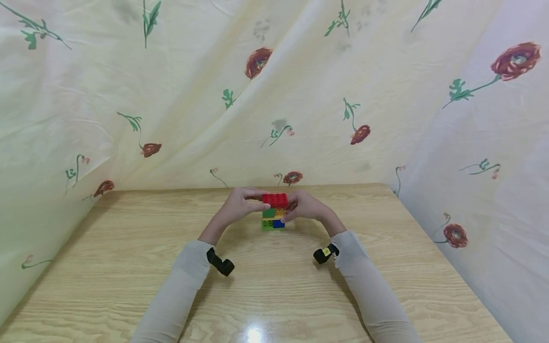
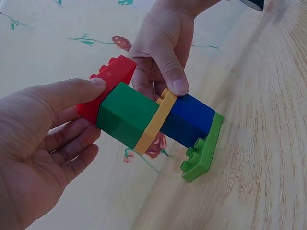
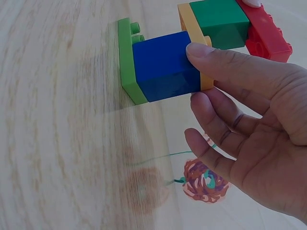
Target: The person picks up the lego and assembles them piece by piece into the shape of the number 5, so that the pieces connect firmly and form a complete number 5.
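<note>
A small tower of toy building bricks stands at the far middle of the table. From the bottom up it has a light green plate (image 2: 206, 151), a blue brick (image 3: 165, 64), a thin yellow plate (image 2: 154, 125), a green brick (image 2: 125, 115) and a red brick (image 1: 275, 200). My left hand (image 1: 237, 206) pinches the red brick, which sits on the green one and overhangs it. On the other side, my right hand (image 1: 309, 207) grips the tower where the blue brick meets the yellow plate, thumb on the near face. Its fingertips behind are partly hidden.
The wooden table (image 1: 274, 286) reaches back to a pale flowered cloth (image 1: 193, 95) hanging behind and along both sides. A black wrist camera is on each sleeve, the left camera (image 1: 220, 263) and the right camera (image 1: 324, 254).
</note>
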Demonstrator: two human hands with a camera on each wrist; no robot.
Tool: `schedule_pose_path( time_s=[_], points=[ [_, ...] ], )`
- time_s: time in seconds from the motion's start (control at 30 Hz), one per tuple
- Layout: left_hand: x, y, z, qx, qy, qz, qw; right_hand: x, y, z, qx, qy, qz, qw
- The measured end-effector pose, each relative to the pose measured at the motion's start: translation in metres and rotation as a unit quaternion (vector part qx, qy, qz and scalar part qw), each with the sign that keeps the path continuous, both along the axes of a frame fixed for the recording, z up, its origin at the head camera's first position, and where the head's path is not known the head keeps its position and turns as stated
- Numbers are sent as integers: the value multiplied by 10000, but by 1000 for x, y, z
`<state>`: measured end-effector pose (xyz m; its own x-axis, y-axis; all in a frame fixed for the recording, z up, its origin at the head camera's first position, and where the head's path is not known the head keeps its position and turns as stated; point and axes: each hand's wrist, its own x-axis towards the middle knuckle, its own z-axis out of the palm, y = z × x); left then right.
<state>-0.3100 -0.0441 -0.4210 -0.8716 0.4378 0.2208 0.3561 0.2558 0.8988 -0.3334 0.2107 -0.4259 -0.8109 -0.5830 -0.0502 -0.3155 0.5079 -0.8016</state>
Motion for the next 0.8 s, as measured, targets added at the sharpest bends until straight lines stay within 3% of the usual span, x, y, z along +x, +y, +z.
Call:
schedule_pose_path(
  time_s=[0.8],
  points=[
    [1, -2, 0, 35, -119, 42, 9999, 1, 2, 0, -199, 3, 165, 9997]
  ],
)
